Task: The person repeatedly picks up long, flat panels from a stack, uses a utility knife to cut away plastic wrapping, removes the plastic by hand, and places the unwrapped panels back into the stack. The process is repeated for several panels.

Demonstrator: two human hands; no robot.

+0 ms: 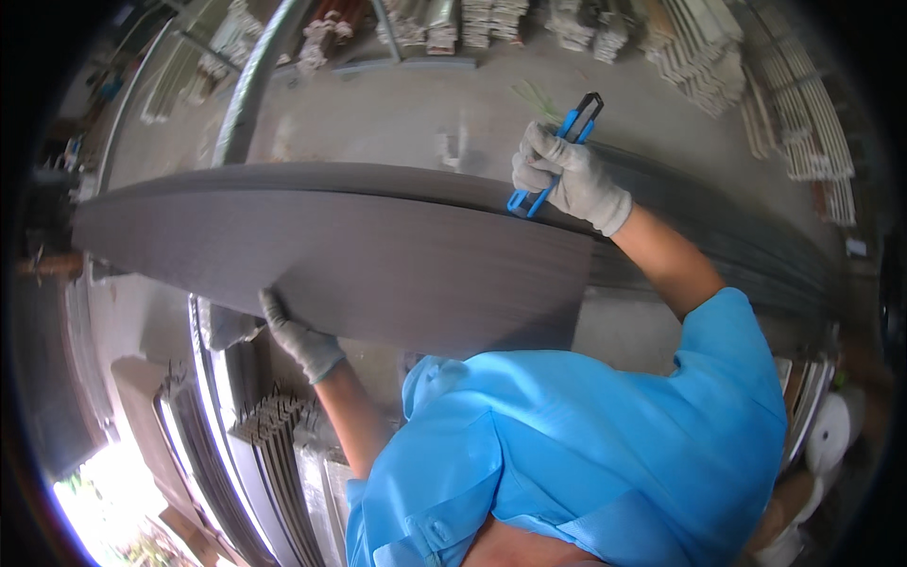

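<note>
A long dark grey-brown board (406, 269) stretches across in front of me, its right end cut square. My left hand (304, 342), in a pale work glove, grips the board's near edge, thumb on top and fingers hidden beneath. Over the far edge, toward the right end, my gloved right hand (572, 175) is closed round a slim blue-and-black hand tool (582, 123). The tool slants up to the right, with a black loop-like upper end; I cannot make out its exact kind. Another dark board (331, 177) lies just behind the first.
More dark boards (718, 217) extend to the right. Bundles of pale strips (694, 57) line the far floor. A metal post (253, 104) rises at the left. Stacked profiles (279, 444) stand near me at lower left, and white rolls (831, 435) at lower right.
</note>
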